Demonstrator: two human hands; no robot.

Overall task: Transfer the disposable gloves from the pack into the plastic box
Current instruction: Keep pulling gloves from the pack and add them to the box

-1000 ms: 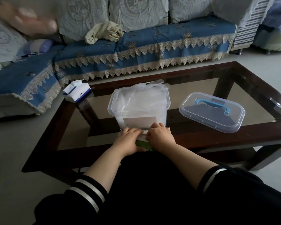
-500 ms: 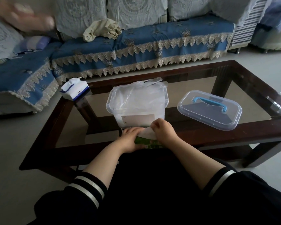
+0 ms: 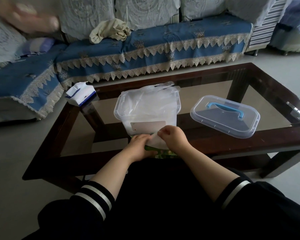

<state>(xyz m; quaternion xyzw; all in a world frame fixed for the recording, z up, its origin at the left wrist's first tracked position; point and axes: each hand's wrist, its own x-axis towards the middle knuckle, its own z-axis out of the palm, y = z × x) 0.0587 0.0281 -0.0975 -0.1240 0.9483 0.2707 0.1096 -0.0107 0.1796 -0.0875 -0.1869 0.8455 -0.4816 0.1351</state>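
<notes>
A clear plastic box (image 3: 146, 116) stands open on the glass coffee table, filled with several thin translucent gloves that spill over its far rim. Just in front of it, at the table's near edge, lies the green glove pack (image 3: 160, 151), mostly hidden under my hands. My left hand (image 3: 140, 147) rests on the pack and holds it down. My right hand (image 3: 173, 138) pinches a translucent glove (image 3: 155, 141) and has it partly drawn up out of the pack.
The box's clear lid (image 3: 224, 116) with a blue handle lies to the right on the table (image 3: 275, 135). A white and blue tissue pack (image 3: 80, 93) sits at the table's far left corner. A blue-covered sofa (image 3: 145, 49) runs behind.
My right hand has lifted from the pack, drawing a glove up and out. My left hand has stayed on the pack.
</notes>
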